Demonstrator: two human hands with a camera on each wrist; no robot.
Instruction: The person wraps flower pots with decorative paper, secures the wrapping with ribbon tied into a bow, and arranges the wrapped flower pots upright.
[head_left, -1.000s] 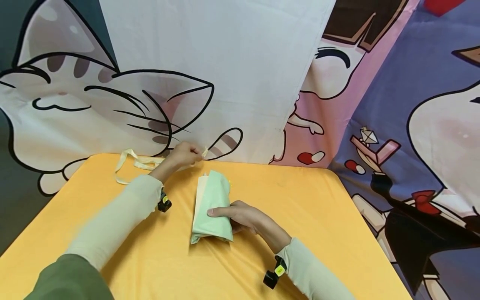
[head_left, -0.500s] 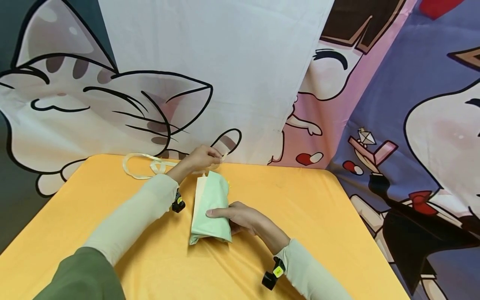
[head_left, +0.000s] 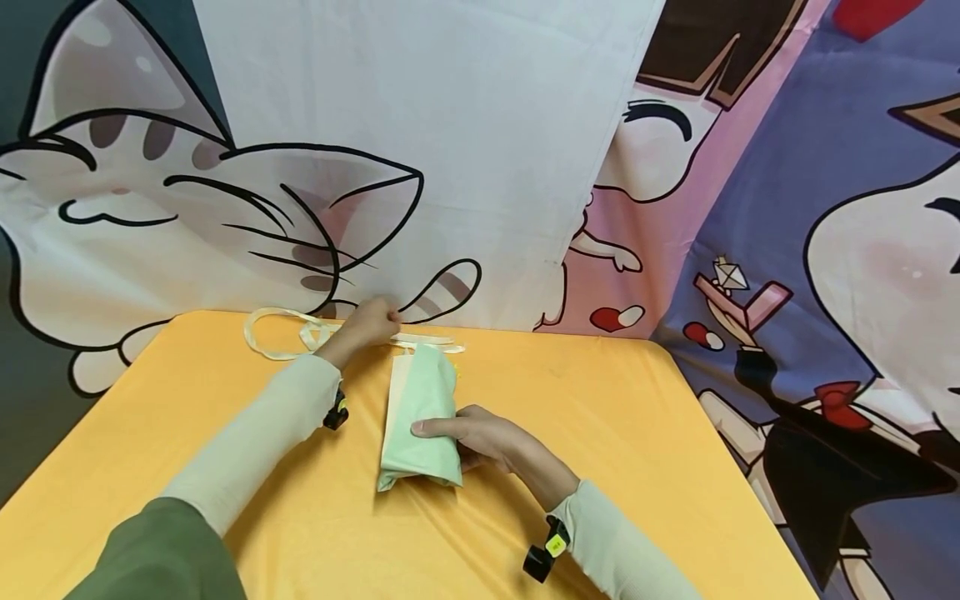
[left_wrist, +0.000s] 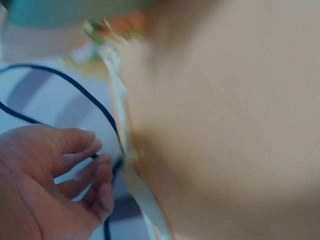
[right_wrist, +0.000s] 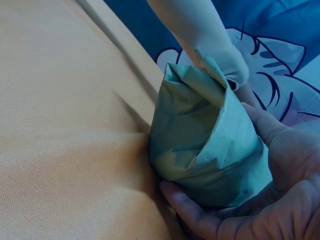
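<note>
A bouquet wrapped in pale green paper [head_left: 423, 408] lies on the yellow-covered table, its folded lower end towards me. My right hand [head_left: 487, 437] grips its right side, thumb on top and fingers underneath. Orange and yellow flowers [left_wrist: 120, 27] peek out at the far end, blurred in the left wrist view. Behind the bouquet, a cream ribbon [head_left: 433, 341] stretches along the table's back edge and loops at the left. My left hand [head_left: 370, 322] is over the ribbon's middle stretch. In the left wrist view its fingers are loosely bent beside the ribbon, with nothing visible between them.
A yellow cloth [head_left: 592, 433] covers the table. Right behind its back edge hangs a cartoon-printed curtain [head_left: 480, 167], which continues round the right side.
My left hand carried the ribbon's end rightward behind the bouquet, then let go and drew back left. The ribbon's end now lies past the bouquet's top. My right hand keeps its hold.
</note>
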